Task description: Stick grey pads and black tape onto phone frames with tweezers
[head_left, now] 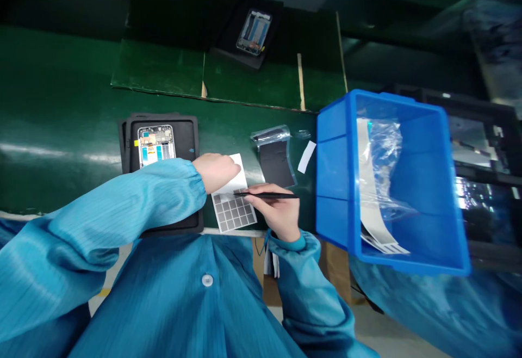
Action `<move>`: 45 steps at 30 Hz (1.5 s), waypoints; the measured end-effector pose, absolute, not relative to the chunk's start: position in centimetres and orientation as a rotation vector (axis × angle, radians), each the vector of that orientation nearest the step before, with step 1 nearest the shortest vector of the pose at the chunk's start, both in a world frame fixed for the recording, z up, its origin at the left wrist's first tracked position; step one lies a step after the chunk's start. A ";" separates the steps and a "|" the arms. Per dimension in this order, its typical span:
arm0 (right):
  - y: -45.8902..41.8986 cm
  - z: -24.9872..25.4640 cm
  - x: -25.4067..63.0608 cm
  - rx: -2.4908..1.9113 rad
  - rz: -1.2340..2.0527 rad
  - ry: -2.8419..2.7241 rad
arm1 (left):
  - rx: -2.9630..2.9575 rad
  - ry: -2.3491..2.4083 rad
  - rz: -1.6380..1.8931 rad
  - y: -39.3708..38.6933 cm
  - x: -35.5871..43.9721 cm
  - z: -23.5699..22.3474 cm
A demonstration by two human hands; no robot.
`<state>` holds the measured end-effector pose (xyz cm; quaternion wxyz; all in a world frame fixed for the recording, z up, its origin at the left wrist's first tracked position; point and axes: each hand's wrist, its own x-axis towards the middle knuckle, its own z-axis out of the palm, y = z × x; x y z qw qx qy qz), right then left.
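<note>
A white sheet of small grey square stickers (235, 214) lies at a slant near the front edge of the bench. My left hand (217, 172) is closed over the blank upper part of this sheet, its fingers curled under and hidden. In my right hand (281, 214) is a pair of black tweezers (274, 195), pinched between thumb and fingers. The tweezers' tips point left, over the upper rows of stickers. Beside my left forearm, an opened phone (155, 139) with bare inner parts lies in a black tray (185, 135); my sleeve covers its lower part.
A blue bin (334, 184) on the right holds white strips (373, 184) and clear plastic (385, 162). Dark sheets in a clear bag (277, 162) and a white strip (306, 156) lie left of it. Another opened phone (254, 31) rests on the raised green shelf (163, 69).
</note>
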<state>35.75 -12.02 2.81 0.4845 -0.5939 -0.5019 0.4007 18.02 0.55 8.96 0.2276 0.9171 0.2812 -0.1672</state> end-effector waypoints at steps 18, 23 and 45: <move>-8.0 7.8 26.0 -1.302 1.089 -1.203 | 1.713 1.070 0.519 -2.9 4.6 10.8; -7.5 7.9 24.4 -1.326 1.086 -1.255 | 1.701 1.081 0.551 -2.9 3.3 10.5; -2.2 7.9 19.6 -1.567 1.100 -1.128 | 2.328 1.546 0.837 -3.6 -0.3 5.6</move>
